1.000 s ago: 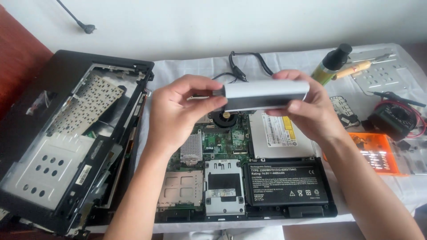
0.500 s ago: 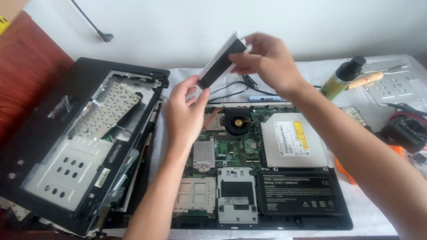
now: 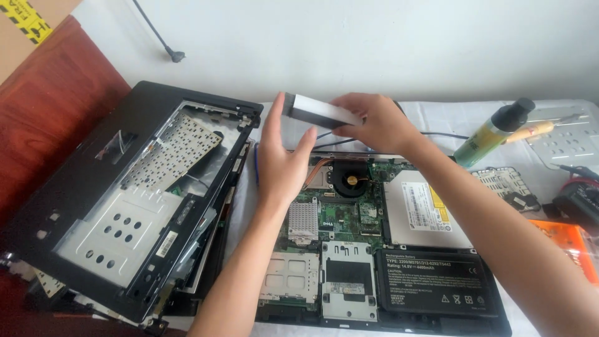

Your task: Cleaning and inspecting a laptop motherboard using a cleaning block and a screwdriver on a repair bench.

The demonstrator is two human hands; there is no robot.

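Silver strip [image 3: 318, 111] lies across, between left hand [image 3: 281, 163] and right hand [image 3: 373, 123].

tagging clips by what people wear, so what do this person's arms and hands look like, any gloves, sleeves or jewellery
Both arms are bare up to the frame edge, with no sleeves in view. The left hand and right hand have no gloves. No rings, watch or bracelet show on the sides visible. Nails look short and unpainted.

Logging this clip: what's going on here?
A person holds a silver bar above an opened laptop base. The right hand grips one end; the left hand stands open against the other. The fan, drive and battery are exposed. The removed black cover lies to the left.
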